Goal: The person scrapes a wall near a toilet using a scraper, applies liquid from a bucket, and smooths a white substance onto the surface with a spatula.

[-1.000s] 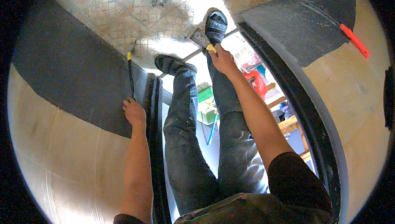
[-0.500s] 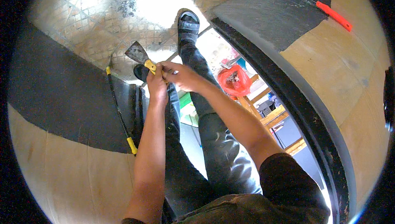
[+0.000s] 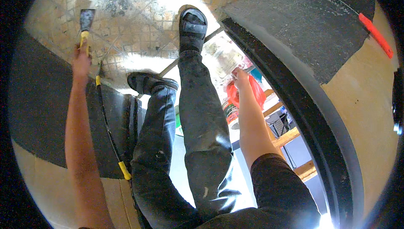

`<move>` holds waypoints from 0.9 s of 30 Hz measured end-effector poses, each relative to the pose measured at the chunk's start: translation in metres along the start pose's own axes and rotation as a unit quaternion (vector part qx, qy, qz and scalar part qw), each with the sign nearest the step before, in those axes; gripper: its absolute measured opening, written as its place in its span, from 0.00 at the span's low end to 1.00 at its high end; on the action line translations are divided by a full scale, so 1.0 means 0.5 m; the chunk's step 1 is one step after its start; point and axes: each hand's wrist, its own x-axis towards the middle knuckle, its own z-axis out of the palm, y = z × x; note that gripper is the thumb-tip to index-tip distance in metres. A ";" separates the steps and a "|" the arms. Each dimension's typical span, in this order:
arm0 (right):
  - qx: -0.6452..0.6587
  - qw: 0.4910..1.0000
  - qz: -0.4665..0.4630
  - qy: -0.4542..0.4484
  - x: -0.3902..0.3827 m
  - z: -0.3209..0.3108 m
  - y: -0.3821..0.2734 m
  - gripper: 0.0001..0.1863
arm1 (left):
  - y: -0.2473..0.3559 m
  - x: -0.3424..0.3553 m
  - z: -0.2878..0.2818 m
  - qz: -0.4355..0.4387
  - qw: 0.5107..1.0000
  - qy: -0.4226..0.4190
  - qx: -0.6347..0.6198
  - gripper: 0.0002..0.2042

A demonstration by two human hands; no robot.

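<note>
My left hand (image 3: 82, 62) grips the yellow handle of a metal scraper (image 3: 87, 16), blade upward, over the patterned tile floor at the left. My right hand (image 3: 241, 77) reaches down through the opening beside my leg, fingers closed at the top of a red plastic bag (image 3: 257, 94); what they hold I cannot make out. Below the bag a labelled tub (image 3: 231, 113) is partly hidden by my arm. A black rod-like tool (image 3: 105, 115) with yellow end pieces lies left of my legs.
My sandalled feet (image 3: 192, 25) rest around a pale opening with wooden framework (image 3: 290, 136) below. A long black edge strip (image 3: 294, 102) borders it on the right. A red-handled tool (image 3: 376, 35) lies on the right-hand surface. Dark grey coating (image 3: 46, 90) covers part of the left surface.
The scraper has passed from my right hand to my left, which has moved up and left with it. My right hand has dropped right to the red bag.
</note>
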 end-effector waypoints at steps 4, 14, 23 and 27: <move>-0.025 0.998 -0.049 0.014 -0.110 0.041 -0.041 0.16 | 0.096 0.025 -0.064 -0.149 0.989 0.011 -0.019 0.17; -0.463 0.764 -0.439 0.102 -0.503 -0.151 -0.092 0.08 | 0.190 0.037 -0.066 0.039 0.984 0.092 0.148 0.19; -0.332 0.741 -0.560 -0.161 -0.789 0.379 -0.454 0.06 | 0.134 0.019 -0.075 -0.048 0.986 0.096 0.129 0.20; -0.355 0.745 -0.549 -0.130 -0.529 0.678 -0.452 0.09 | 0.083 0.053 -0.093 -0.008 0.968 0.109 0.227 0.25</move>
